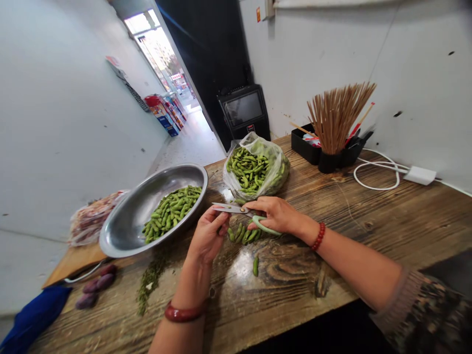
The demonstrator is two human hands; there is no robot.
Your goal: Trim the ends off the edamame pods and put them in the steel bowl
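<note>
My right hand [273, 215] is closed around the pale green handles of a pair of scissors [239, 209], whose blades point left and look slightly apart. Right at the blades, the fingertips of my left hand [210, 233] are pinched together; whatever they hold is too hidden to name. Several edamame pods [243, 234] lie in a row on the table below the scissors, and a single edamame pod [255, 265] rests nearer to me. Behind my hands stands an open plastic bag [278, 172] full of pods. To the left, a steel basin [127, 223] holds a heap of pods.
Small green trimmings [151, 282] are scattered on the wooden table [295, 305] left of my left arm. Purple-red tubers [98, 283], a blue cloth [35, 319] and a filled plastic bag [92, 219] lie farther left. Skewers [334, 118], a black organizer [306, 147] and a white cable [376, 187] occupy the back right.
</note>
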